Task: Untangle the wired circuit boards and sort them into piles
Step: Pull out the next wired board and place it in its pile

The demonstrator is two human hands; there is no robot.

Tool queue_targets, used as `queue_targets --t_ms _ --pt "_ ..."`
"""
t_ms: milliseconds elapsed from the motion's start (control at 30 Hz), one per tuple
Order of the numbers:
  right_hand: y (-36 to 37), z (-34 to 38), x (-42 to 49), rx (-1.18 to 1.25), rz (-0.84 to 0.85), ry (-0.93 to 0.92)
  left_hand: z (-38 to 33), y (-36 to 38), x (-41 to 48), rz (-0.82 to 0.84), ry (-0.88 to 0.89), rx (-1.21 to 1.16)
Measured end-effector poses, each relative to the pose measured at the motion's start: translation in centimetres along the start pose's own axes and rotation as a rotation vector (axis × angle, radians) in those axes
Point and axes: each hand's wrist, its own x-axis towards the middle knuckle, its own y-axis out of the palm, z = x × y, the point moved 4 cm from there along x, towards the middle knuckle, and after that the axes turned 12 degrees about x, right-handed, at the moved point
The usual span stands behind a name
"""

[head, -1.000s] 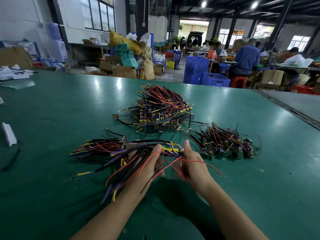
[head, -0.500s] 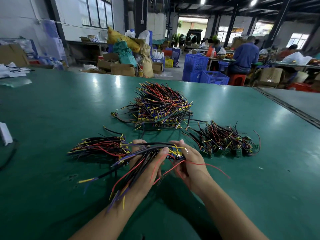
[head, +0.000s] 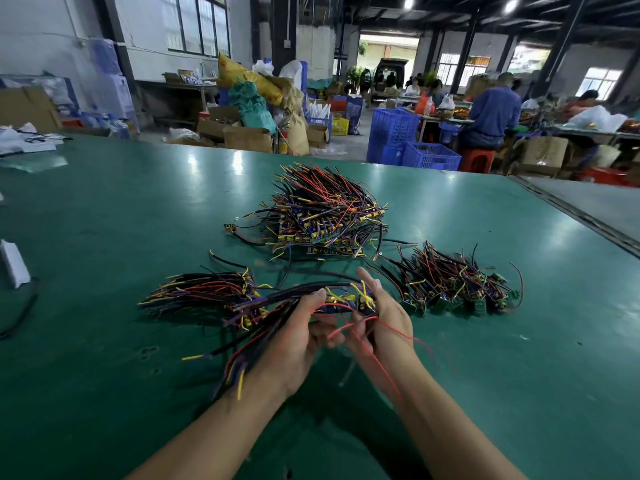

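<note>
**A:** Wired boards [head: 346, 301], where are they?

**B:** Middle of the frame. My left hand [head: 294, 344] and right hand [head: 384, 320] both curl round them. Their wires [head: 242, 355] point lower left. The left pile [head: 204, 292] sits nearest my left hand.

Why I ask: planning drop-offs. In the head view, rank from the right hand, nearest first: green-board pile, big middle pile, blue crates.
1. Green-board pile, just right of the right hand.
2. Big middle pile, farther ahead.
3. Blue crates, past the table.

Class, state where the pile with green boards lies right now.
In the head view, the green-board pile lies on the table, right of the right hand and nearer than the largest pile.
</note>
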Motion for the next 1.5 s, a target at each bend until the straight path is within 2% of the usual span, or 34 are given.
queue_targets --t_ms 67,167,233,300,367,533,667,733,767,833,933,1000,1067,1167,1233,1333,1400,1500 --pt "0.2 -0.2 0.1 0.056 0.03 -0.019 -0.5 0.3 0.0 -0.003 -0.024 -0.065" --pt "-0.4 -0.7 0.5 0.008 0.071 -0.02 -0.9 -0.1 0.0 -0.089 -0.013 0.006" --pt "-1.0 0.0 1.0 -0.055 0.025 -0.066 -0.9 -0.8 0.0 -0.157 0.014 0.094" --pt "-1.7 0.8 1.5 -0.036 -0.026 -0.125 -0.6 -0.9 0.0 -0.12 0.006 0.137" --pt "-2.4 1.6 1.5 0.047 -0.068 -0.13 -0.2 -1.2 0.0 -0.138 -0.078 0.208" --pt "-3.3 2.1 1.7 0.319 -0.107 -0.031 0.6 -1.7 0.2 -0.094 -0.339 0.467" --pt "-3.5 1.6 1.8 0.356 -0.094 0.023 0.0 -2.4 -0.1 -0.023 -0.329 0.684" --pt "-3.3 1.5 1.7 0.335 -0.074 0.001 -0.2 -2.8 -0.2 -0.05 -0.275 0.774" --pt "-3.2 1.5 1.6 0.33 -0.069 -0.01 -0.4 -2.9 -0.2 -0.102 -0.215 0.772" --pt "-3.0 1.3 1.5 0.331 -0.07 -0.006 -0.8 -2.6 -0.3 -0.163 -0.155 0.587" --pt "-2.9 0.7 1.6 0.331 -0.077 0.02 -0.8 -1.2 -0.3 -0.083 -0.257 0.223" --pt "-2.9 0.4 1.7 0.339 -0.069 0.034 -0.7 -1.1 0.0 -0.117 -0.277 0.099" --pt "-2.9 0.2 1.7 0.341 -0.049 0.045 -0.5 -1.5 -0.1 -0.21 -0.272 0.14" --pt "-2.8 0.0 1.8 0.311 -0.021 0.05 -0.3 -2.1 -0.2 -0.291 -0.279 0.33" --pt "-2.7 -0.2 1.8 0.278 -0.01 0.049 -0.3 -2.1 -0.3 -0.253 -0.311 0.331" --pt "-2.5 -0.1 1.7 0.243 -0.015 0.021 -0.5 -0.5 -1.3 -0.012 -0.367 0.346" --pt "-2.3 -0.1 1.6 0.21 -0.013 0.0 -0.5 0.8 -1.8 0.115 -0.267 0.44" --pt "-1.8 -0.3 1.1 0.062 0.018 -0.042 -1.6 2.2 -2.9 0.116 -0.09 0.476"
